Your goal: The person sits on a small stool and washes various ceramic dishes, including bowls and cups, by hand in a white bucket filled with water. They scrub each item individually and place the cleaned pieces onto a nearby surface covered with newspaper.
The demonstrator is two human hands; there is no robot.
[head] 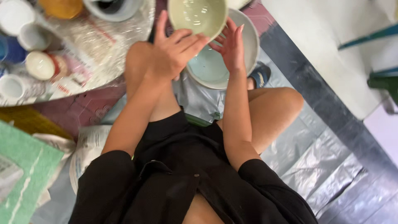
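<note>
I see my left hand (176, 52) gripping the near rim of a pale green bowl (198, 16), held up over a wide grey basin (248, 45) on the floor. My right hand (230, 45) is open, fingers spread beside the bowl (contact unclear). A round tray (103, 49) of jars sits left.

Person seated, seen from above. Black short-sleeved shirt (174, 182), open-fronted with a collar fold and one small round button just below the forearms. Sleeves end above the elbows; forearms bare. Left hand (172, 52) and right hand (231, 47) bare: no rings, watch or gloves visible. Knees bare. Beyond the right hand, a dark blue sandal (260, 74), possibly rubber; partly hidden.
</note>
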